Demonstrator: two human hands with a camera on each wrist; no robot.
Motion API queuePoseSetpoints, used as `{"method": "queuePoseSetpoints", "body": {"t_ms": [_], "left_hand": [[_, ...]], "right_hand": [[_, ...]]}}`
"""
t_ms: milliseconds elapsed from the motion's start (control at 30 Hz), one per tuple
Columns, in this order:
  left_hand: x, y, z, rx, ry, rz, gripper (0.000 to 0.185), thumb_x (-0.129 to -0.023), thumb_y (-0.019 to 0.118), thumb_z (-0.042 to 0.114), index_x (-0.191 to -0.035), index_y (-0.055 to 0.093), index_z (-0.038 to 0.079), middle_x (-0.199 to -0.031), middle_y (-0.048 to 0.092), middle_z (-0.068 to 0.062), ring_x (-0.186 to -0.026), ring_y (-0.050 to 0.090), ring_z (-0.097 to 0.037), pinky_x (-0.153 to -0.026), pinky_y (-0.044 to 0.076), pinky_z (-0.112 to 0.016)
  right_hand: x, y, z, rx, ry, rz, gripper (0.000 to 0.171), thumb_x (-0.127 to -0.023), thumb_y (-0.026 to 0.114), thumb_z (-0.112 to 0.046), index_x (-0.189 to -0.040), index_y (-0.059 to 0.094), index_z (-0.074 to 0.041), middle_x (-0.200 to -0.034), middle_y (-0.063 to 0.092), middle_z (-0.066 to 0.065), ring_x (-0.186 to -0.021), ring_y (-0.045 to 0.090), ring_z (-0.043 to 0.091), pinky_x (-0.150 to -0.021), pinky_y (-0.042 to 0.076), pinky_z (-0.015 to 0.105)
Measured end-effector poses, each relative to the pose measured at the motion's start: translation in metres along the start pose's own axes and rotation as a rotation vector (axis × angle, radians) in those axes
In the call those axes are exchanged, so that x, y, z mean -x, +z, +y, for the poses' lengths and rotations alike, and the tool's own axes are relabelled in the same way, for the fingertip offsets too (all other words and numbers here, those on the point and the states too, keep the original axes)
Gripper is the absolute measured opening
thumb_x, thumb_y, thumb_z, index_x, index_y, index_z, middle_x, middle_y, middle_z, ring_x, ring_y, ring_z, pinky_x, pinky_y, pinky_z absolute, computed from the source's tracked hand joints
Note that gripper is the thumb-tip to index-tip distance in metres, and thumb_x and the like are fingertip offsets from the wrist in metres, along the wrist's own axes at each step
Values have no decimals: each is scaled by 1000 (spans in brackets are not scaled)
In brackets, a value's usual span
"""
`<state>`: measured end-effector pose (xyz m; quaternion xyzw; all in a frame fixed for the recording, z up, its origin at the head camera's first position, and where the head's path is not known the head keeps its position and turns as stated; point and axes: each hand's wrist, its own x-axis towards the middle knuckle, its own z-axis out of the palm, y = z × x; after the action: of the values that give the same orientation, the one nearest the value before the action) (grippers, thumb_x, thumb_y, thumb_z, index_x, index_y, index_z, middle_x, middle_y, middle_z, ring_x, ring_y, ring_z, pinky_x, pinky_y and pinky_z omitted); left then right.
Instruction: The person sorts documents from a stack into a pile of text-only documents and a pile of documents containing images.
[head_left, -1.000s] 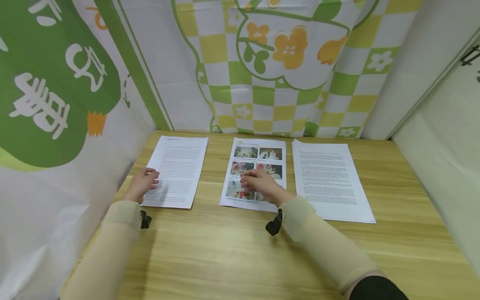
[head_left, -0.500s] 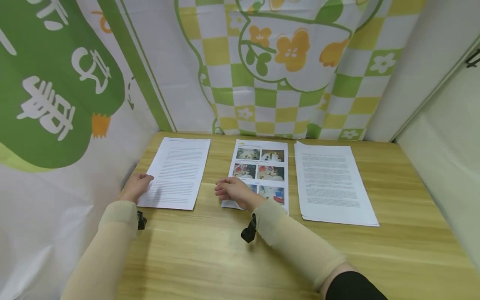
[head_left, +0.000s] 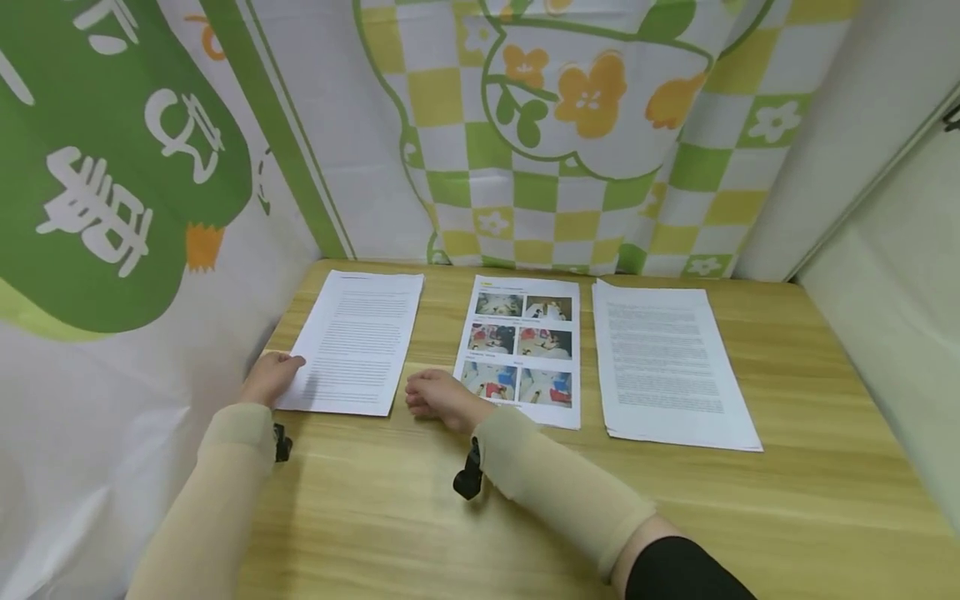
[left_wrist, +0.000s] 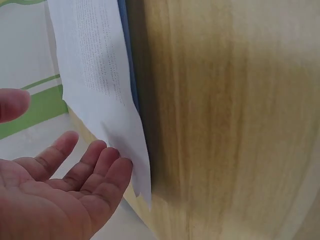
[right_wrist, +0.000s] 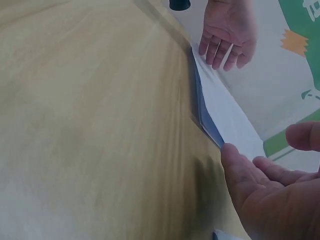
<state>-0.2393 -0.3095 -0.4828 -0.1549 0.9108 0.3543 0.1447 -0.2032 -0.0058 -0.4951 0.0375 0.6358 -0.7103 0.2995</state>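
— Where are we? 
— At a wooden table (head_left: pixel 525 500): three paper stacks lie untouched. Our left hand (head_left: pixel 270 377) rests loose-fingered at the left text stack's (head_left: pixel 358 340) near corner.
— The right hand (head_left: pixel 438 394)? 
— Relaxed, empty, between stacks; nothing lifted yet.

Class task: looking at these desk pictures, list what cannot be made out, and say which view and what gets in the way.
- Printed lines on the left white text sheet: head view, too small to read.
- Six colour photos on the middle white photo sheet: head view, too small to identify.
- Right hand fingertips: right wrist view, cut off by the frame edge.
- Left hand contact with the sheet's corner: head view, unclear.
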Motion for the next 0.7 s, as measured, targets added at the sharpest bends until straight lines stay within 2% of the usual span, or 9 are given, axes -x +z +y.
{"method": "queuePoseSetpoints", "body": {"t_ms": [167,333,500,700], "left_hand": [[0,0,-4,-7,-22,-12,64,-105,42,32,-144,40,-19,-149,38,-38,-135,40,-49,-113,33,-59],[0,1,-8,31,-26,22,58,-103,43,28,-135,45,-21,-141,43,-38,-123,45,-46,-109,37,-58],[2,1,-11,13,-29,25,58,-102,43,27,-135,44,-21,-141,43,-38,-123,45,-46,-109,37,-57],[5,1,-5,-9,-32,39,65,-103,44,27,-145,33,-21,-148,36,-40,-134,40,-50,-112,36,-58]], "right_hand": [[-5,7,5,-61,42,2,41,-108,47,-6,-142,44,16,-137,54,27,-121,57,33,-103,51,42],[-6,14,4,-82,39,1,40,-105,47,-4,-141,45,16,-131,55,24,-116,57,29,-104,51,43],[-8,18,3,-79,55,-13,41,-106,46,-4,-142,44,16,-128,55,24,-108,56,24,-105,50,43],[-7,19,2,-72,55,-25,43,-109,44,-5,-146,40,17,-139,53,29,-124,56,34,-107,49,43]]}}
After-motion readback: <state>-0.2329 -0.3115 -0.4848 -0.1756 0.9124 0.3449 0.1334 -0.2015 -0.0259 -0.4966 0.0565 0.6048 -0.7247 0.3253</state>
